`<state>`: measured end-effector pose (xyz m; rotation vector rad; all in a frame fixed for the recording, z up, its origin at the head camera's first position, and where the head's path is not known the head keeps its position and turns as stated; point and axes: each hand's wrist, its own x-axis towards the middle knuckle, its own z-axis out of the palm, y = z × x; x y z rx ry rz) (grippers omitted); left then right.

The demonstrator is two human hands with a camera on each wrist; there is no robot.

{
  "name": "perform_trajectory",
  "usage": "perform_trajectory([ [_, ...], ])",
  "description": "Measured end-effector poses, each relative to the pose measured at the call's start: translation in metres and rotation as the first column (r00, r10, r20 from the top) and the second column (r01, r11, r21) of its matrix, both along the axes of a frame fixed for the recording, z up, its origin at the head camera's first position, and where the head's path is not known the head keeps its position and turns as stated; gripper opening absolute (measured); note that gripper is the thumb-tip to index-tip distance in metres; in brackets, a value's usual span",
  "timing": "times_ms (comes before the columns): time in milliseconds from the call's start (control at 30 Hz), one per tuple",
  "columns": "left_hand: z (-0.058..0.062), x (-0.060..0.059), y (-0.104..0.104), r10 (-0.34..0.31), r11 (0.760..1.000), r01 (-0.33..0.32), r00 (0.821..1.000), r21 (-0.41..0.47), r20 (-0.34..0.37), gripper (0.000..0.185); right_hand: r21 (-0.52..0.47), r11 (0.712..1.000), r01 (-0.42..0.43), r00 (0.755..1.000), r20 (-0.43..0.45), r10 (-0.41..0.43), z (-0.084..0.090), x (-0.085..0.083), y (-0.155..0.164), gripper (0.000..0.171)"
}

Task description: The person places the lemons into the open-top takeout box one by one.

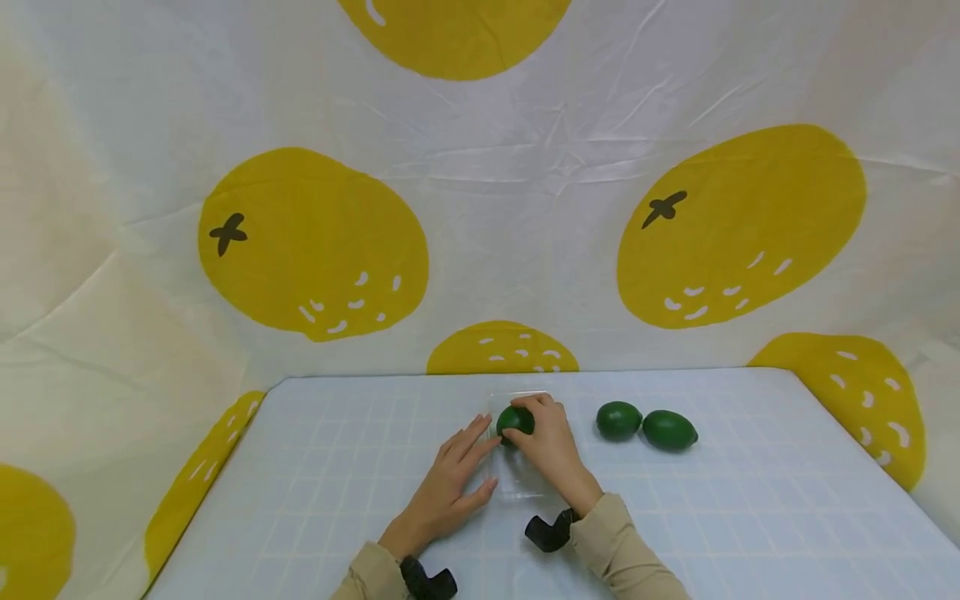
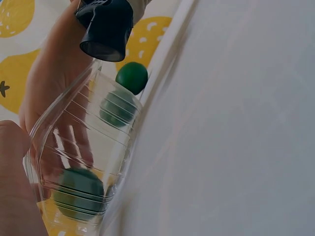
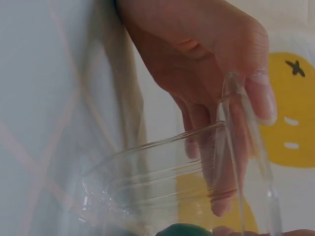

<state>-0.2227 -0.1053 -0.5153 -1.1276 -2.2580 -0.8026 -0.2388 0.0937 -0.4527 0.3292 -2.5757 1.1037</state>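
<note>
A green lime (image 1: pixel 516 420) stands in the far half of a clear plastic box (image 1: pixel 517 485) on the table. My right hand (image 1: pixel 553 443) pinches it between thumb and fingers from the right. Fingers straight and spread, my left hand (image 1: pixel 450 490) lies along the box's left side, its fingertips right at the rim. Through the box wall the lime (image 2: pixel 78 194) shows low in the left wrist view. Only the top of that lime (image 3: pixel 183 230) appears at the bottom of the right wrist view, where the box's rim crosses in front of the left hand (image 3: pixel 211 64).
To the right of the box, two more limes, one nearer (image 1: pixel 618 421) and one farther right (image 1: pixel 670 431), lie side by side on the pale checked table (image 1: pixel 337 467). A white cloth (image 1: pixel 517 250) printed with yellow fruit hangs behind and at both sides.
</note>
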Motion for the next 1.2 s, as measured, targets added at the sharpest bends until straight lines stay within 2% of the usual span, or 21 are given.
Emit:
perform_trajectory([
  [367,0.002,0.0,0.002,-0.004,1.0,0.004,1.0,-0.003,-0.001,0.05,-0.013,1.0,-0.011,1.0,0.023,0.011,0.007,0.007,0.005,0.038],
  [600,0.001,0.0,0.002,0.008,1.0,-0.008,1.0,-0.005,-0.011,0.05,-0.063,0.998,0.004,1.0,0.031,-0.002,0.019,0.011,0.018,0.041],
  [867,0.0,0.0,0.001,0.006,1.0,-0.006,1.0,-0.002,-0.001,0.051,-0.099,0.994,0.041,0.998,-0.053,-0.046,0.035,0.022,0.053,0.036],
  [1033,0.0,0.0,0.001,0.004,1.0,-0.004,1.0,0.001,0.001,0.05,-0.105,0.988,0.11,0.994,-0.007,-0.112,0.04,0.027,0.082,0.038],
  [1200,0.001,0.0,0.0,0.003,1.0,-0.003,1.0,0.003,-0.006,0.049,-0.047,0.984,0.174,0.985,0.024,-0.173,0.041,0.032,0.117,0.043],
])
